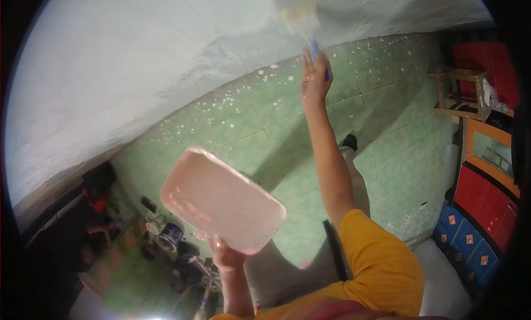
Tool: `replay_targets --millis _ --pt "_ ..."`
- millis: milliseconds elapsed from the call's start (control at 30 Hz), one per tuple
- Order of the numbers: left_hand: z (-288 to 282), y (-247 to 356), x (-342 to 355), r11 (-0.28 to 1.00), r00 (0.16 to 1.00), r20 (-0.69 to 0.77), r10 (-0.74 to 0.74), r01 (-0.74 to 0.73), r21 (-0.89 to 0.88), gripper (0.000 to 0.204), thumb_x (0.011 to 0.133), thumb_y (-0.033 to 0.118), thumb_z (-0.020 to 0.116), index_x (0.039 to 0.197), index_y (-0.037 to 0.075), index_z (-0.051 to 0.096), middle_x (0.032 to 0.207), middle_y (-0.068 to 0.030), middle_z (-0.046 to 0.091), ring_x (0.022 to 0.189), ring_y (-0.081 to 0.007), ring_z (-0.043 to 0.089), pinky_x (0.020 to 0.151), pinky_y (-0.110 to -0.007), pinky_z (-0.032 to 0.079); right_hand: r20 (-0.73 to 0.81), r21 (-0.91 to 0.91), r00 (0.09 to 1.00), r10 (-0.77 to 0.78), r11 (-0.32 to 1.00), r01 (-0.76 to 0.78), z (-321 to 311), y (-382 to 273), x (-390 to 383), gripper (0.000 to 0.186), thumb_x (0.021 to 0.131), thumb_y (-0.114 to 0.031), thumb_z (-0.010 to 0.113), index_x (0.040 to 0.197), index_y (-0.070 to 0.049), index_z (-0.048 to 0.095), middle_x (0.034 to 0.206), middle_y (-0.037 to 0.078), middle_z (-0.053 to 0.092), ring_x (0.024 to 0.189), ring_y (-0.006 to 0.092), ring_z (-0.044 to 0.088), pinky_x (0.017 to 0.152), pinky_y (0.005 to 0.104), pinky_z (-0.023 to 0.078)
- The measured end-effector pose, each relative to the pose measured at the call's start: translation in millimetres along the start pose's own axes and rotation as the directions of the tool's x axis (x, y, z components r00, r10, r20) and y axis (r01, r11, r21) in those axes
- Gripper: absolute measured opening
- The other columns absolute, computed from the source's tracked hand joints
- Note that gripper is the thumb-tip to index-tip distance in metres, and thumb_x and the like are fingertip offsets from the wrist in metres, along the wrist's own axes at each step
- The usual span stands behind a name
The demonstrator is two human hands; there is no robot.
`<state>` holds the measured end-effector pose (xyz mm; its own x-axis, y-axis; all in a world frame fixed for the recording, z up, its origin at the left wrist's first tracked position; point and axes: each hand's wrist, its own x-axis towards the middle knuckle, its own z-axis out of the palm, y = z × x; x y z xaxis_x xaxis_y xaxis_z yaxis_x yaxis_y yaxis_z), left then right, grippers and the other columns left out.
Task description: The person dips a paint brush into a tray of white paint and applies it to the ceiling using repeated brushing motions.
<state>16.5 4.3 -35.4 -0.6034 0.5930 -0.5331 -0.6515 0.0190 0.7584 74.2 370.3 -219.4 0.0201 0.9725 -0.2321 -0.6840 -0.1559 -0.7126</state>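
Note:
With my right arm stretched forward, my right hand point(316, 79) is closed round the blue handle of a paintbrush point(303, 20). The brush's pale bristles, blurred, are against the wall point(138, 48), where a greyer patch borders whiter paint. My left hand point(225, 254) grips the near edge of a pinkish rectangular tray point(224, 198), its thumb showing at the rim. The tray is held tilted above the floor, and its inside and edges are coated with whitish paint.
White spots dot the green tiled floor point(287, 137) along the wall. A wooden stool point(462, 93) stands at the far right, near an orange-framed mirror point(492, 154) and red panels. At lower left are a dark bucket point(170, 234) and clutter. My shoe point(349, 142) is below my right arm.

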Motion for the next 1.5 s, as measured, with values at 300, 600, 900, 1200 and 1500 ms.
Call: replay_targets --millis 300,600,900,1200,1500 --pt "-31.3 -41.3 17.9 1.0 0.999 -0.04 0.003 -0.004 -0.009 0.07 0.082 0.042 0.056 0.134 0.0 0.035 0.127 -0.016 0.045 0.115 -0.0332 0.047 0.095 -0.046 0.039 -0.253 -0.074 0.966 0.052 0.995 -0.073 -132.9 138.6 49.6 0.047 0.093 -0.023 0.052 0.123 0.013 0.042 0.119 0.02 0.052 0.111 0.0325 0.054 0.097 0.0394 0.044" --pt "-12.0 -5.7 -18.5 1.0 1.0 -0.029 -0.009 0.01 0.014 0.069 0.083 0.042 0.053 0.135 0.001 0.034 0.13 -0.0155 0.043 0.117 -0.0326 0.045 0.098 -0.047 0.037 0.003 -0.235 0.999 -0.048 0.971 0.047 32.6 -22.7 -5.8 0.045 0.094 -0.022 0.051 0.121 0.013 0.043 0.114 0.021 0.054 0.106 0.0309 0.058 0.095 0.0374 0.046" --pt "-4.7 -7.5 -14.8 1.0 1.0 0.018 -0.002 0.002 -0.012 0.067 0.084 0.04 0.054 0.134 0.0 0.035 0.129 -0.0153 0.044 0.117 -0.0327 0.045 0.098 -0.048 0.036 0.077 -0.044 0.988 -0.134 0.99 0.137 5.8 -6.3 -6.7 0.044 0.096 -0.024 0.048 0.121 0.011 0.043 0.115 0.02 0.054 0.112 0.0309 0.055 0.097 0.0382 0.044" --pt "-31.0 -48.3 14.8 0.996 0.998 -0.055 -0.025 0.03 0.087 0.064 0.079 0.039 0.057 0.124 -0.004 0.04 0.113 -0.0215 0.05 0.098 -0.0331 0.056 0.078 -0.047 0.051 -0.216 -0.042 0.975 0.058 0.997 -0.069 -166.3 155.9 70.1 0.039 0.091 -0.019 0.054 0.115 0.011 0.048 0.114 0.018 0.055 0.106 0.0291 0.057 0.091 0.0367 0.048" --pt "-29.6 -25.0 -5.6 0.999 0.997 -0.077 -0.025 0.027 0.031 0.071 0.082 0.043 0.055 0.135 0.0 0.034 0.129 -0.0155 0.044 0.117 -0.0328 0.045 0.097 -0.047 0.037 -0.109 -0.223 0.993 0.046 0.972 -0.069 -53.6 56.7 42.1 0.037 0.093 -0.018 0.051 0.111 0.014 0.048 0.105 0.018 0.058 0.097 0.0269 0.061 0.086 0.0345 0.052"
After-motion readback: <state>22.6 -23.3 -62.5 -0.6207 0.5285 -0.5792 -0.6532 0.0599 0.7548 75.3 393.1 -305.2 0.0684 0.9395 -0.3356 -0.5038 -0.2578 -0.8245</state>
